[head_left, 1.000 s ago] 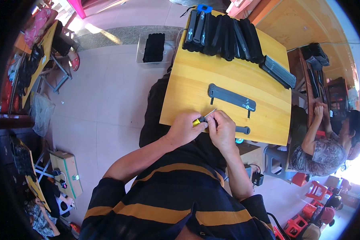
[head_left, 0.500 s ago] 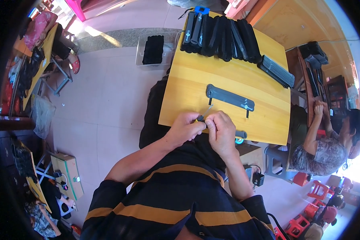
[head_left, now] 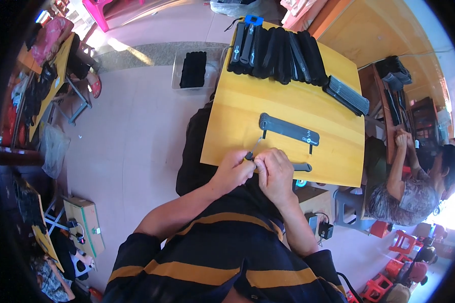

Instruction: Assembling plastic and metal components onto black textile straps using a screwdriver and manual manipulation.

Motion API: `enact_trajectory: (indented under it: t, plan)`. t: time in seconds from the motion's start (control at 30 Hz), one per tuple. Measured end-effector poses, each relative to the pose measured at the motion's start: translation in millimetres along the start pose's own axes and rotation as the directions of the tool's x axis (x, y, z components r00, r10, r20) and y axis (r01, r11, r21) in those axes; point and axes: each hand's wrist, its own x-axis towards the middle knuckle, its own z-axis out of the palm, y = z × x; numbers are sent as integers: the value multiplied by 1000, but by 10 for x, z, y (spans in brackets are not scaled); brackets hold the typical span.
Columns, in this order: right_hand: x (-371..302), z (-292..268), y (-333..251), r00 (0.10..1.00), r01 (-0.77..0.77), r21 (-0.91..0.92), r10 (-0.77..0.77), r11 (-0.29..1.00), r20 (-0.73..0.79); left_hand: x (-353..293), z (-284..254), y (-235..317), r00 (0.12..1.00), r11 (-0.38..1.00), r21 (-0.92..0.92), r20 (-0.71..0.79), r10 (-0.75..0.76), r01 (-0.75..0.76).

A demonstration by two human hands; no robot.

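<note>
My left hand (head_left: 232,171) is closed around a small tool (head_left: 248,156) with a black and yellow handle, its thin metal end pointing away from me over the table. Against it, my right hand (head_left: 276,171) has its fingers bent in a pinch, and what lies between the fingertips is mostly hidden. From behind that hand, a dark rounded strip (head_left: 302,167) sticks out to the right at the table's near edge; the hand seems to grip it. Just beyond both hands lies a flat grey-black padded piece (head_left: 289,130) with short black tabs on its near side.
Along the far edge of the yellow table (head_left: 232,116) stands a row of black padded pieces (head_left: 273,53), with a grey stack (head_left: 346,95) to their right. A clear bin (head_left: 179,86) on the floor holds more. A co-worker (head_left: 404,197) sits at the right.
The table appears slightly lower in view. The dark strip shows more beside my right hand. Both hands have shifted a little toward me and stay close together, the tool still in the left.
</note>
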Motion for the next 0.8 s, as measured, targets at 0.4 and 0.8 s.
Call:
enact_trajectory:
  t: [0.4, 0.8]
  plan:
    - [77, -345, -142, 984, -155, 7, 154, 988, 92, -101, 75, 194, 998, 968, 243, -14, 69, -63]
    - [146, -599, -194, 851, -265, -85, 274, 961, 448, -162, 162, 262, 954, 841, 464, 33, 298, -279]
